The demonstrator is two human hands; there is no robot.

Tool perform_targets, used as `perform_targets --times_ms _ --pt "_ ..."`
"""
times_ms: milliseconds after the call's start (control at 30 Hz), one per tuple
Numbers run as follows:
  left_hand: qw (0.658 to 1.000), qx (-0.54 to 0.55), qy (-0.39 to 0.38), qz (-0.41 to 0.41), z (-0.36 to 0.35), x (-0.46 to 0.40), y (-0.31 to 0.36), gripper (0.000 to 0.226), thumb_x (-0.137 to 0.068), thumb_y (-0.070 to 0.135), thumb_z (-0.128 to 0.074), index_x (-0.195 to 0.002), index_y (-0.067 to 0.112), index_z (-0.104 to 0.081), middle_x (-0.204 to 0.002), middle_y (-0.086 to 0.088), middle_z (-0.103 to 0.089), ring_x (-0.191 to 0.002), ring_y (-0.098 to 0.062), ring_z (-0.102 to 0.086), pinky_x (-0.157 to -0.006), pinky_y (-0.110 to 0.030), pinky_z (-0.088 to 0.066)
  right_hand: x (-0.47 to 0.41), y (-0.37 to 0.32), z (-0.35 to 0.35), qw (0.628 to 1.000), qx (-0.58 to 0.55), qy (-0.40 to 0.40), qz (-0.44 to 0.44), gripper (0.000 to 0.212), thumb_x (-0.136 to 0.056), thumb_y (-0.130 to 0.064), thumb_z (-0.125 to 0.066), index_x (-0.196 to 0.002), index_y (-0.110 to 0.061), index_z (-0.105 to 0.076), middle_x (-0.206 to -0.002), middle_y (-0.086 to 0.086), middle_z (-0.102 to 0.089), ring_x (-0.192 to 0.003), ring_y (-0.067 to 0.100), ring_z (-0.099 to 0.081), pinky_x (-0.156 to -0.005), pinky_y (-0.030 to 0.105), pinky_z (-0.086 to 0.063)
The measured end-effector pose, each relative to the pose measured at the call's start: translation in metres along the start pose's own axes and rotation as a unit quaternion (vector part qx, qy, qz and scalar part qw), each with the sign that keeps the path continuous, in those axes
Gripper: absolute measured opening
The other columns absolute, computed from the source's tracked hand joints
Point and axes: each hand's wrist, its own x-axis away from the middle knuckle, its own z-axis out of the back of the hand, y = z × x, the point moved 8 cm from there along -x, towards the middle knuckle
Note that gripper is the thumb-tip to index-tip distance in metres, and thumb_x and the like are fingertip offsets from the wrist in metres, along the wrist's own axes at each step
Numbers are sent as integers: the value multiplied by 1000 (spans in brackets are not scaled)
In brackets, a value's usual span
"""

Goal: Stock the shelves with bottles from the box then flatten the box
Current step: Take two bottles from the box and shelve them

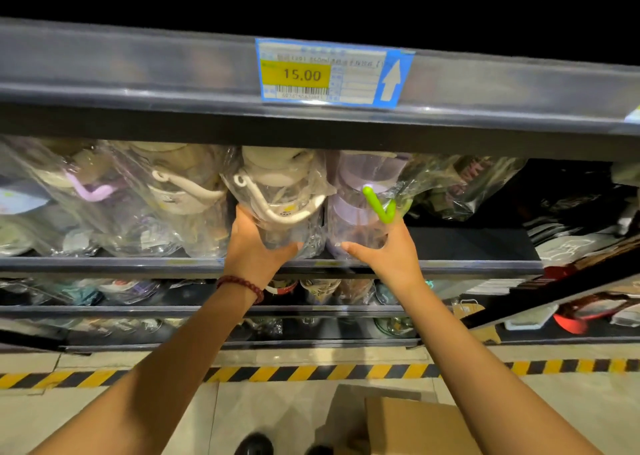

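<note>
While both arms are reaching up to a dark shelf [263,263], two plastic-wrapped bottles are standing side by side at its front edge, each with its long axis running roughly upright and its lid end tilting away toward twelve o'clock, under the shelf above.

The left hand [258,247] is cupping the base of the clear bottle [280,205], with the fingers curling up its left side and the thumb pressing across the front. This bottle is see-through, with a cream lid and a cream carrying loop, and is sitting inside a crinkled clear bag. A beaded bracelet [242,285] is circling the left wrist.

The right hand [389,250] is gripping the base of the purple bottle [356,212], just to the three o'clock side of the clear one, with the thumb across the front and the fingers wrapping its right side. This bottle is pale lilac, is carrying a bright green loop, and is also sitting in a clear bag.

More bagged bottles [166,195] are crowding the shelf toward nine o'clock. A blue and yellow price tag [332,74] reading 15.00 is sitting on the upper shelf rail at twelve o'clock. A cardboard box [415,423] is resting on the floor at six o'clock, near a yellow and black striped line [311,372].
</note>
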Motion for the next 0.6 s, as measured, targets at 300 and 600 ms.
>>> perform_targets --times_ms 300,600 --pt "974 -189 -124 2 34 57 37 77 -67 30 -83 -132 19 -44 -130 -2 -51 -117 -20 -51 -100 -34 -43 106 -25 44 985 152 -23 -79 71 -80 -29 -75 -139 -19 -38 -135 -4 -43 -127 14 -40 -96 9 -25" --pt "834 -358 -300 -293 0 192 103 85 -66 50 -79 -138 19 -44 -139 -1 -46 -130 -20 -43 -106 -28 -32 282 -49 72 924 363 31 -118 74 -84 -38 -66 -146 -20 -30 -150 -1 -31 -141 21 -26 -113 32 -26"
